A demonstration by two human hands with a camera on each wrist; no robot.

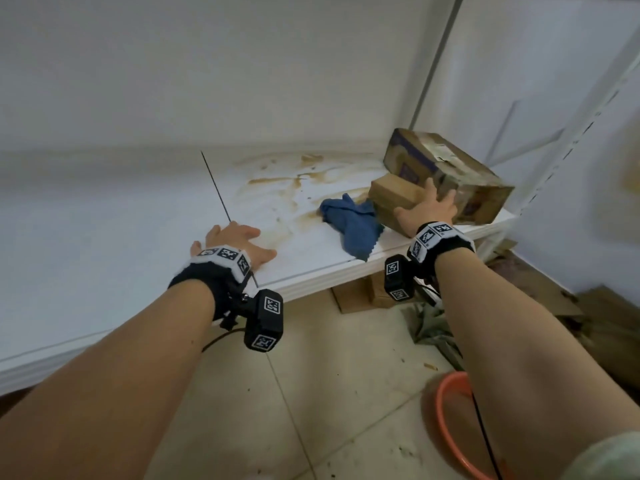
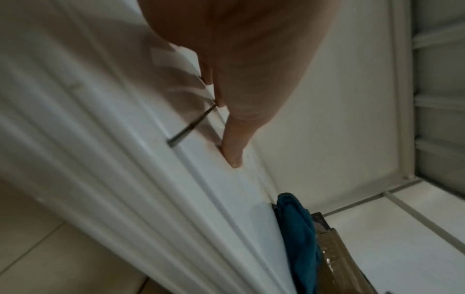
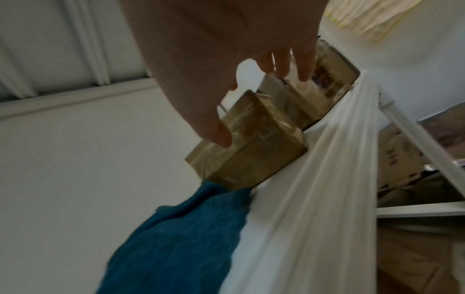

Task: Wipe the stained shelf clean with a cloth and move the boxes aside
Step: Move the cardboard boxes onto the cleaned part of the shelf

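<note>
A white shelf (image 1: 138, 237) carries brown stains (image 1: 277, 188) across its middle. A crumpled blue cloth (image 1: 351, 221) lies on the front part of the shelf and hangs over the edge, touching a small brown taped box (image 1: 389, 195). Behind that stands a larger worn box (image 1: 450, 168), in the right corner. My right hand (image 1: 427, 211) rests with spread fingers on the small box; in the right wrist view its thumb (image 3: 221, 137) touches the box top (image 3: 256, 155) and the fingers reach the larger box (image 3: 324, 79). My left hand (image 1: 235, 240) lies flat on the shelf, left of the stains.
A dark seam (image 1: 216, 188) crosses the shelf by my left hand. White rack posts (image 1: 433, 64) rise behind and right of the boxes. Cardboard pieces (image 1: 360, 296) lie under the shelf on a tiled floor, with an orange hoop (image 1: 446, 420) lower right.
</note>
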